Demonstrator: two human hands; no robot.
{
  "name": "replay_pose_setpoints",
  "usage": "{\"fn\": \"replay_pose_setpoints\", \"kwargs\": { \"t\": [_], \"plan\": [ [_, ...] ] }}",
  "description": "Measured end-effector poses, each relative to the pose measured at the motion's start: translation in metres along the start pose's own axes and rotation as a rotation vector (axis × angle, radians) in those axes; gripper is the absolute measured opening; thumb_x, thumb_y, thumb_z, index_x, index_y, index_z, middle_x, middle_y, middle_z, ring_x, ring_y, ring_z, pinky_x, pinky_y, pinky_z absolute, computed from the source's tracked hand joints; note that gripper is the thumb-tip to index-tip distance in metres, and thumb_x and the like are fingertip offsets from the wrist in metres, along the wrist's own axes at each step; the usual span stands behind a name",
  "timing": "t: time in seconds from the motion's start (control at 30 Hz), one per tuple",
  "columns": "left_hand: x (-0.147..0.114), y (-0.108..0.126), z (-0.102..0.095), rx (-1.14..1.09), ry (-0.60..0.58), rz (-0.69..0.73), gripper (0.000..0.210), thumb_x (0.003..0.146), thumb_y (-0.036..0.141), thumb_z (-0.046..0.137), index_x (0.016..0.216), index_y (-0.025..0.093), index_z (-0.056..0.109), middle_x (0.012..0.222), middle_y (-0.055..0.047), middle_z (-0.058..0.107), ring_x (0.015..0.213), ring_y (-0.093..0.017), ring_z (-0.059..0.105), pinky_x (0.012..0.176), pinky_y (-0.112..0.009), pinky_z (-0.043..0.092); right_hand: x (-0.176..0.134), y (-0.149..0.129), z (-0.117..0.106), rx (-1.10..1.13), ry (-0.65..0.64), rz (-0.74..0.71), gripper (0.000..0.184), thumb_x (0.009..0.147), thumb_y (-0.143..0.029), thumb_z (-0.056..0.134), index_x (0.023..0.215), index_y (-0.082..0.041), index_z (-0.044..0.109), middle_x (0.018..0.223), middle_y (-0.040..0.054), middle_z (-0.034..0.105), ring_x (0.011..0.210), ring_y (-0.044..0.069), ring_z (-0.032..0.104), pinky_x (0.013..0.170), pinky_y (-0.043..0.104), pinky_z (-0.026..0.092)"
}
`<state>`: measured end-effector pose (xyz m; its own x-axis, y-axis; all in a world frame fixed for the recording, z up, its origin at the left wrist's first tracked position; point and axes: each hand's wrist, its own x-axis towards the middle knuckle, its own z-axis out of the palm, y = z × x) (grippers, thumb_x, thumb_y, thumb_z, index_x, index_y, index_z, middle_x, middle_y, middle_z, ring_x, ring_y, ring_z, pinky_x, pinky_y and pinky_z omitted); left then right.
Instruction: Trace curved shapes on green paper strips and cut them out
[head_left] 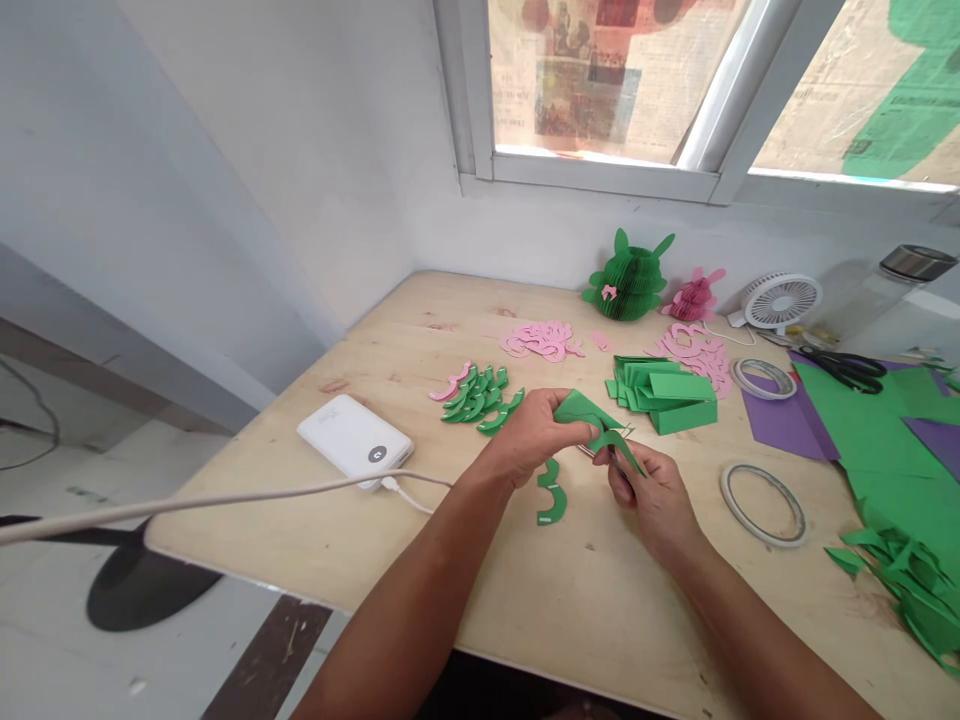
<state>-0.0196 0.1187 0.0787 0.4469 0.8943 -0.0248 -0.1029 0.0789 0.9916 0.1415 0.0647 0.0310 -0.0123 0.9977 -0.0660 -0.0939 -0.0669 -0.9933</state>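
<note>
My left hand pinches a folded piece of green paper with dark drawn lines, thumb on top. Closed around small scissors, my right hand is at the paper's near edge; the fingers hide most of the scissors. A partly cut green strip curls over the right fingers. Below the hands lies a curved green paper cutout with white marks. Left of my left hand are several green arc-shaped pieces. Folded green paper pieces are stacked beyond my right hand.
Pink cutouts lie farther back, near a green honeycomb paper figure and a pink one. A white power bank with cable sits left. Tape rolls, black scissors, a fan and green scraps are right.
</note>
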Motion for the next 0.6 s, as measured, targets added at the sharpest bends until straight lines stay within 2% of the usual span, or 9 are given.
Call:
{"fn": "replay_pose_setpoints", "kwargs": {
  "t": [0.6],
  "plan": [
    [0.0003,0.0005,0.0002,0.007,0.008,-0.006,0.007,0.063,0.021,0.064,0.062,0.015,0.06,0.063,0.002,0.058,0.064,-0.012,0.05,0.063,-0.026,0.036,-0.0002,0.0013,-0.0004,0.002,-0.001,0.018,0.047,0.08,-0.062,0.065,0.073,-0.015,0.064,0.044,-0.0079,0.034,0.044,0.007,0.021,0.048,0.028,0.013]
  ]
}}
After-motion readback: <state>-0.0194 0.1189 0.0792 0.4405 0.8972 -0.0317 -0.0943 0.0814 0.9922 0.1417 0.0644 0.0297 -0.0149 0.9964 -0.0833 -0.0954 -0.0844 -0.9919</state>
